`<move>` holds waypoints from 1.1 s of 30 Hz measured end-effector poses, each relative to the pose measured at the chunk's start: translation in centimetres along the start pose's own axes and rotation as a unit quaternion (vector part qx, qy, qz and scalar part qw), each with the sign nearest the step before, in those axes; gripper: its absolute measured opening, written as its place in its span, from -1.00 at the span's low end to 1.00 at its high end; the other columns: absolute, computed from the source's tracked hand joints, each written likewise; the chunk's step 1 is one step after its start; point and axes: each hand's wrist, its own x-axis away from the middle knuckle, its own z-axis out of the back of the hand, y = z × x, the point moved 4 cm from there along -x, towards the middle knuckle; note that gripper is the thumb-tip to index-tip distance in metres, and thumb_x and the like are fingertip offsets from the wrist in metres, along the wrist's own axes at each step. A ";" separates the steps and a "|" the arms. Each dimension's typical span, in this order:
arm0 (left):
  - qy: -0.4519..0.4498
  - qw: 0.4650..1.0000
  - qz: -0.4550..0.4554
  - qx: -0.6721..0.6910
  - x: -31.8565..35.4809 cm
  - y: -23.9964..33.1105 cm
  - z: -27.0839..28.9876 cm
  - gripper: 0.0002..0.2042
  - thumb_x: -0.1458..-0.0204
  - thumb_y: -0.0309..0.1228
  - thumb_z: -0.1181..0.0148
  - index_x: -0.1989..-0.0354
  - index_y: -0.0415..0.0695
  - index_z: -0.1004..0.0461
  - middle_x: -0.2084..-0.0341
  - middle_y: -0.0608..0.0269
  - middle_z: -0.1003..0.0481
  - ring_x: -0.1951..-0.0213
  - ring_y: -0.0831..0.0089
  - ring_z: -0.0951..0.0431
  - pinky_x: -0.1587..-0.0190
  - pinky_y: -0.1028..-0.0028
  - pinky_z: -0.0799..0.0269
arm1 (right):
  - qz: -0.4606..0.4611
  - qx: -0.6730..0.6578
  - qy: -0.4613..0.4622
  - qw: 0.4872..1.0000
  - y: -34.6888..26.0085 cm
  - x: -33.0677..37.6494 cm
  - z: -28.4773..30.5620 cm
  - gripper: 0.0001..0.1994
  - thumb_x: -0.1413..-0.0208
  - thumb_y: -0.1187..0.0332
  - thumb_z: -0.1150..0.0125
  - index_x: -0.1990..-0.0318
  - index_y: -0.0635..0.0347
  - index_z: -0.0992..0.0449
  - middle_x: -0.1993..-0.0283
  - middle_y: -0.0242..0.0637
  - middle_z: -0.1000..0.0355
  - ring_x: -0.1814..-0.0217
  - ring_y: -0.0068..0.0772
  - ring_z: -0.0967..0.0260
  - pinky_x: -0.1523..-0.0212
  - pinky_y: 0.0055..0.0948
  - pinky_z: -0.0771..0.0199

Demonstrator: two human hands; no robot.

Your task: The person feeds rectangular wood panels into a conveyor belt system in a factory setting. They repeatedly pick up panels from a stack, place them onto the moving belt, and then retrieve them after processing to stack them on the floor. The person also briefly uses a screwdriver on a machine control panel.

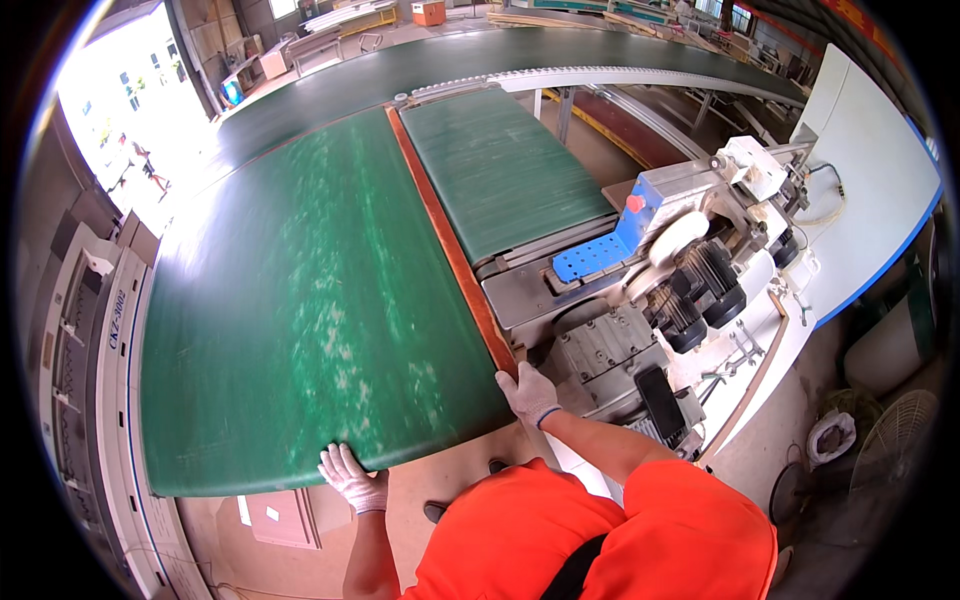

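A wide green conveyor belt [270, 320] stretches away in front of me, its surface scuffed with pale marks. My left hand [353, 480], in a white knitted glove, lies on the belt's near edge with its fingers stretched out and holds nothing. Along the belt's right side runs a long, narrow red-brown strip [445, 235]. At the strip's near end is my right hand [528, 393], also gloved, its thumb and fingers closed about that end. Part of the right hand's grip is hidden from above.
Close on the right stands a machine with grey motors [690, 295], a blue perforated plate [590, 258] and a red button [635, 203]. A narrower green belt [505, 170] adjoins the strip. A white machine frame [110, 400] borders the left. Flat panels [280, 518] lie below the belt's near edge.
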 end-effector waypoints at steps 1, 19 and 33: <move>0.003 1.000 -0.001 0.002 0.0 0.1 0.0 -0.01 0.27 -0.20 -0.59 -0.42 -0.28 -0.26 -0.43 -0.25 -0.29 -0.51 -0.34 -0.15 -0.54 -0.37 0.04 | 0.000 0.001 0.001 1.000 0.0 0.0 0.0 -0.36 -0.40 -0.25 -0.02 0.09 0.32 -0.45 0.19 0.29 -0.59 0.09 0.38 -0.59 0.03 0.19 -0.57; 0.011 1.000 -0.009 0.004 -0.2 1.2 0.4 -0.02 0.29 -0.22 -0.59 -0.41 -0.28 -0.27 -0.41 -0.23 -0.29 -0.49 -0.35 -0.17 -0.52 -0.37 0.01 | 0.000 -0.019 0.003 1.000 -0.4 0.2 0.5 -0.41 -0.37 -0.20 -0.10 0.07 0.31 -0.45 0.11 0.26 -0.57 0.02 0.38 -0.55 0.00 0.19 -0.54; -0.017 0.999 -0.004 0.042 0.7 2.0 1.1 -0.03 0.23 -0.35 -0.53 -0.47 -0.28 -0.22 -0.48 -0.25 -0.23 -0.54 -0.35 -0.08 -0.55 -0.36 0.08 | 0.125 0.213 0.241 0.938 0.0 -9.0 5.0 -0.24 -0.11 -0.01 -0.39 -0.35 0.34 -0.41 -0.47 0.14 -0.29 -0.54 0.27 -0.17 -0.53 0.26 -0.08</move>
